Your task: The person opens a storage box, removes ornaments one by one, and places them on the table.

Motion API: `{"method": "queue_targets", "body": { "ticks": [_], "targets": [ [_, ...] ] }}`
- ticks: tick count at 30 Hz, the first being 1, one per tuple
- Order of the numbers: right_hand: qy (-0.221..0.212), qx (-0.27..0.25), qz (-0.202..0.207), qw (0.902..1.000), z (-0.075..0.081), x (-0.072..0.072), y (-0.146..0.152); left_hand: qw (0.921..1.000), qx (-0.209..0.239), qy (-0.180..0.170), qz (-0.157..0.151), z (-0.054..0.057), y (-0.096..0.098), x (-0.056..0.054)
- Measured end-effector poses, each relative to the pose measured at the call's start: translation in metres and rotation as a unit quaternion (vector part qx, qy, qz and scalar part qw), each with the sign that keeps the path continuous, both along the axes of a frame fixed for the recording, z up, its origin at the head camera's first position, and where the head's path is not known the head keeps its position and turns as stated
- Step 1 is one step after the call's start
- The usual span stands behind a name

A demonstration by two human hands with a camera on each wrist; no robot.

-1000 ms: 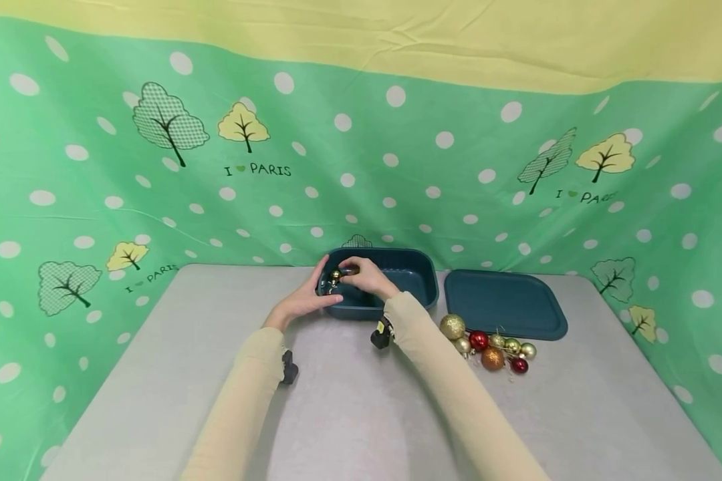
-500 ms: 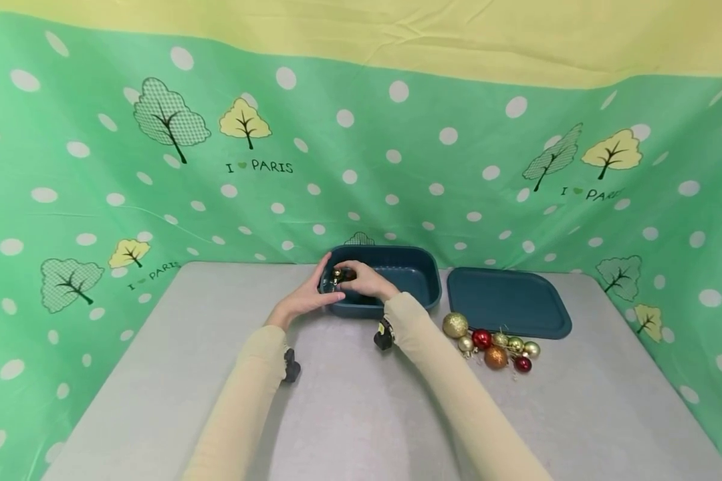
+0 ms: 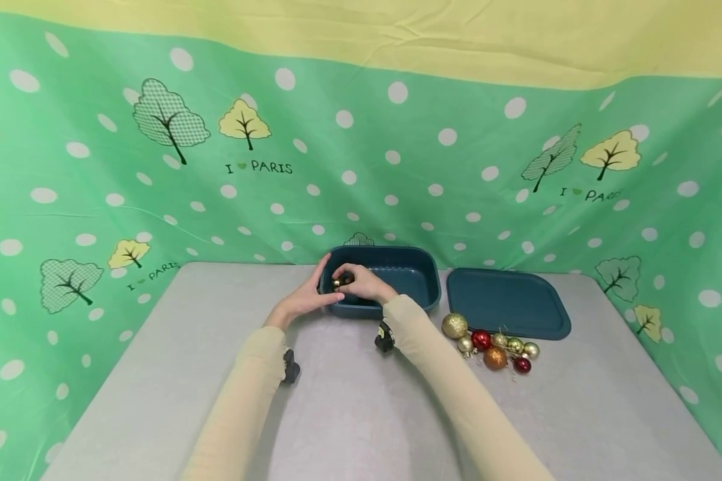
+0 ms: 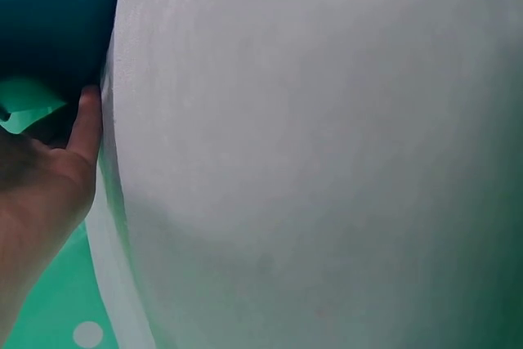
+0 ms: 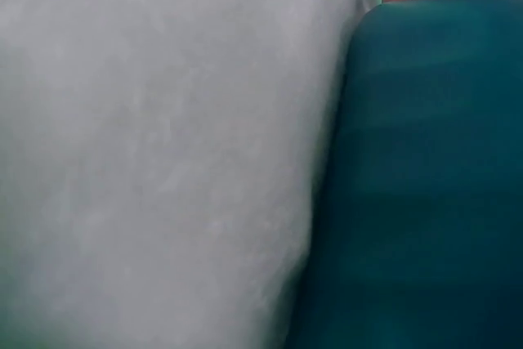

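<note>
A deep dark-blue box [image 3: 406, 284] stands at the back of the table in the head view. My left hand [image 3: 303, 298] rests against its left end, thumb and fingers spread straight along the corner. In the left wrist view, the left hand [image 4: 51, 173] touches the blue wall with an outstretched finger. My right hand [image 3: 364, 283] reaches inside the box, fingers curled and pinching a small dark, shiny bauble [image 3: 348, 277], mostly hidden by them. A small gold bauble [image 3: 337, 283] shows just left of these fingertips; whether it is also held cannot be seen.
A flat dark-blue lid [image 3: 508, 304] lies right of the box. Several baubles lie before it, among them a large glittery gold one [image 3: 454, 326], a red one [image 3: 481, 339] and an orange one [image 3: 495, 358]. A green printed curtain [image 3: 391, 167] hangs behind.
My right hand has moved slightly lower into the box, and the gold bauble by its fingers has sunk with it. The left hand stays at the box's left end.
</note>
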State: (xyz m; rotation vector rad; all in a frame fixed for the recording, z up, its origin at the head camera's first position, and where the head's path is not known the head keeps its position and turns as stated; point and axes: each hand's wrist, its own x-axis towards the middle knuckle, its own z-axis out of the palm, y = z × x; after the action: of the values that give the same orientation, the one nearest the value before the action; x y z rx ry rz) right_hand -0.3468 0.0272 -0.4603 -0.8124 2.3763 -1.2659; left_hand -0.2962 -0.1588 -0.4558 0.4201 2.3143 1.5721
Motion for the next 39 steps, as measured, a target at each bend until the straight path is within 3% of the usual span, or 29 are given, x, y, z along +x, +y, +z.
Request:
{"method": "queue_targets", "body": {
  "ticks": [3,5,13,19,26,33,39],
  "targets": [
    [0.000,0.001,0.004,1.0000,0.000,0.001,0.000,0.9999,0.007,-0.013,-0.006,0.012,0.002,0.005],
    [0.004,0.003,0.010,0.9999,-0.001,0.001,0.000,0.9998,0.009,-0.015,-0.006,0.013,0.003,0.005],
    [0.032,0.009,0.038,0.9987,-0.002,0.000,0.002,0.9997,0.022,0.002,0.006,-0.013,0.004,-0.009],
    [0.021,-0.028,0.005,0.9994,0.000,0.003,0.005,0.9997,-0.004,0.019,0.013,-0.019,0.004,-0.008],
    [0.015,-0.059,-0.015,0.9980,0.009,0.008,0.011,0.9996,-0.002,0.022,0.015,-0.018,0.001,-0.006],
    [0.008,-0.118,-0.062,0.9910,0.021,0.011,0.022,0.9993,-0.015,0.027,0.021,-0.017,0.000,-0.005],
    [0.012,-0.131,-0.061,0.9894,0.030,0.017,0.028,0.9992,-0.013,0.028,0.025,-0.018,-0.001,-0.004]
  ]
}}
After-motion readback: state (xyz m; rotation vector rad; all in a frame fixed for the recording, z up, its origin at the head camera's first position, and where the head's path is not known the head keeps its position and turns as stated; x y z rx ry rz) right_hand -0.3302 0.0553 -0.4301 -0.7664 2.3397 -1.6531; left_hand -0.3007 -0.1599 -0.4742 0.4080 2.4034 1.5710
